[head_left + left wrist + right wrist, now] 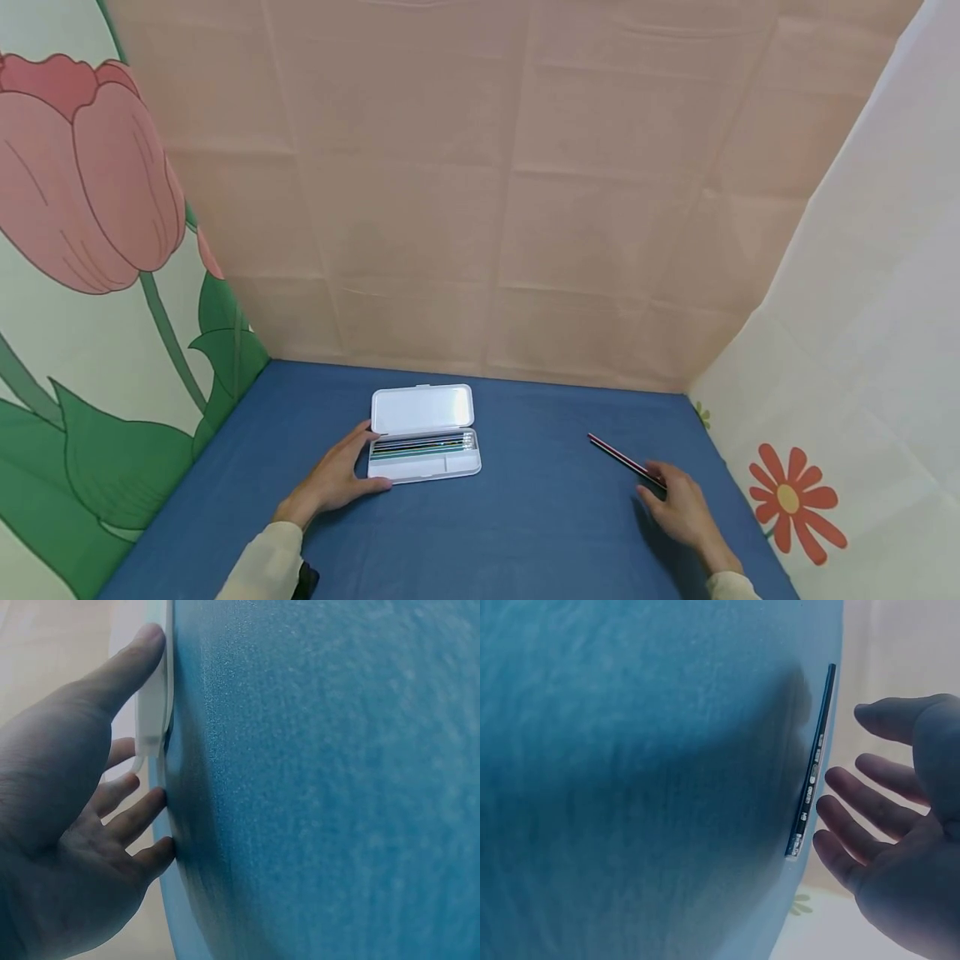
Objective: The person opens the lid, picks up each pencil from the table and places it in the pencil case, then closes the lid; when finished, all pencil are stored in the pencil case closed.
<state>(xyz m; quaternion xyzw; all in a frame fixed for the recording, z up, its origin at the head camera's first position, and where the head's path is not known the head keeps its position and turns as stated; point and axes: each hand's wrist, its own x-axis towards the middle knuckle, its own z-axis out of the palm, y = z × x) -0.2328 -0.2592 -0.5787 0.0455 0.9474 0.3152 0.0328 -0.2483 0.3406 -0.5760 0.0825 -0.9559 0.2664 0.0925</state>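
Note:
A white pencil case lies on the blue cloth with its lid folded back. Several pencils lie side by side inside it. My left hand is at its left end, the thumb against the front edge and the forefinger near the hinge; the left wrist view shows the fingers spread. On the right lies a dark pencil with pale print along its side; I cannot tell if a second lies against it. My right hand hovers beside its near end, fingers loosely bent and apart from it.
Blue cloth covers the table. A beige sheet hangs behind it. Tulip-printed fabric stands on the left and a white sheet with a red flower on the right.

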